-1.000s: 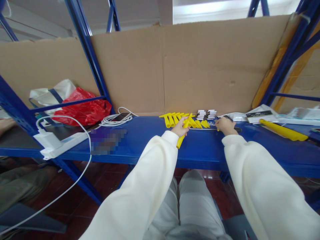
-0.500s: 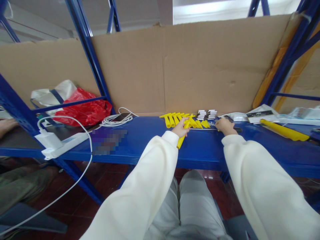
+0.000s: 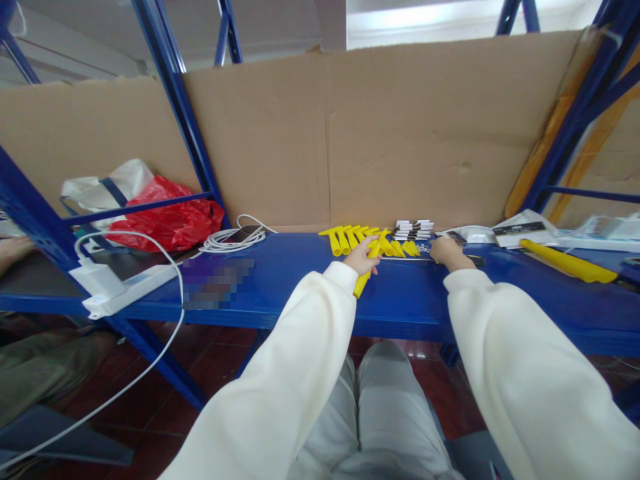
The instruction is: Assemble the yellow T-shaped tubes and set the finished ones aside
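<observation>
Left fingers [image 3: 364, 245] are tightly hugging a tube [image 3: 361, 284] pointing at the worktop's [image 3: 293, 273] front edge, maybe keeping it steady, while right fingers [image 3: 436, 250] are looking curled, any hold hidden.

Row of yellow tubes [image 3: 344, 240]; left hand [image 3: 360, 257] before it, gripping a single yellow tube [image 3: 361, 285]; right hand [image 3: 447, 253] to its right; red bag [image 3: 167, 217] well to its left.

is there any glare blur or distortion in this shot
Head view: washed-out brightness above the cardboard; head view: blue posts slant, perhaps lens distortion; head view: a pixelated patch on the blue table, and small white pieces beside the right hand too soft to identify.
</observation>
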